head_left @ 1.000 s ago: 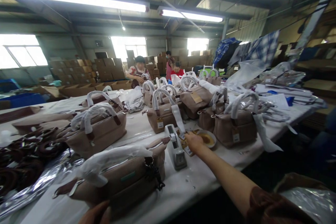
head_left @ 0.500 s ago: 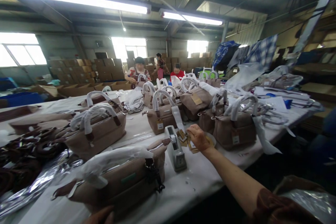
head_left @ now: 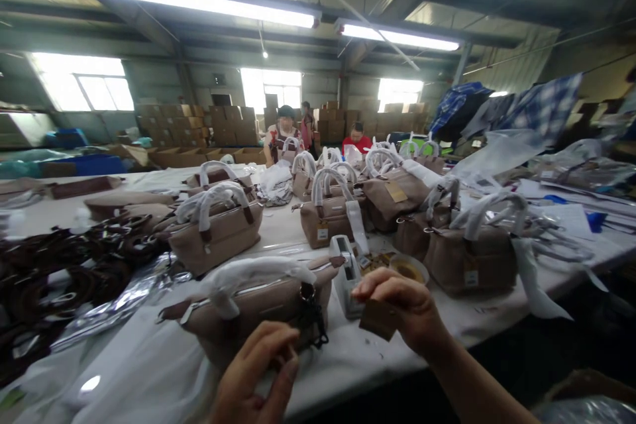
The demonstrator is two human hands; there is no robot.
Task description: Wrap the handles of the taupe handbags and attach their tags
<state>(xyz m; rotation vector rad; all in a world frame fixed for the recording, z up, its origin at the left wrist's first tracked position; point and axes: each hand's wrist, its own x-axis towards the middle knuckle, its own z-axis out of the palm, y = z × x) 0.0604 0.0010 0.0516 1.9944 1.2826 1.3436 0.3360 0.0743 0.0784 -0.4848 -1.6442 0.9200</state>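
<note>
Between the fingers of my right hand (head_left: pixel 405 305) is a small brown tag (head_left: pixel 378 320), held just in front of the grey tape dispenser (head_left: pixel 348 278). My left hand (head_left: pixel 263 371) is raised before the nearest taupe handbag (head_left: pixel 263 305), its fingers curled together; what they pinch, if anything, is too small to make out. That bag has wrapped white handles and a dark clip hanging at its right end. Behind the dispenser, several tags (head_left: pixel 372 260) lie beside a round dish (head_left: pixel 420 268).
More handbags (head_left: pixel 216 235) with wrapped handles stand across the white table (head_left: pixel 358 371). Dark straps (head_left: pixel 64 278) are heaped at the left. Papers (head_left: pixel 571 218) and clear plastic lie at the right. Two people sit or stand across the table, another farther back.
My right hand has come back toward me from the tag pile, now with a brown tag. My left hand has risen into fuller view. The camera view has turned left.
</note>
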